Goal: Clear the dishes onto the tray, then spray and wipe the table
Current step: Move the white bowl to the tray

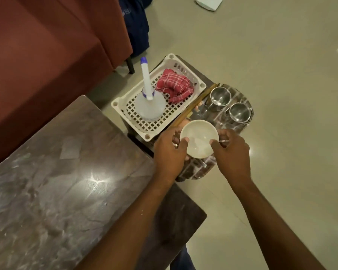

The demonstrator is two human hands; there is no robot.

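Left hand [169,154] gripping, right hand [232,154] gripping

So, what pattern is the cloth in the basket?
Cloth: red with white checks, head view.

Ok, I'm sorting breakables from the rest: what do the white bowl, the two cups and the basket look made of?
The white bowl: glossy, opaque, probably ceramic or melamine. The cups: polished metal, likely steel, mirror reflections inside. The basket: matte white plastic, moulded lattice holes.

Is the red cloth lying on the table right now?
No, the red checked cloth lies in the white basket, next to the spray bottle.
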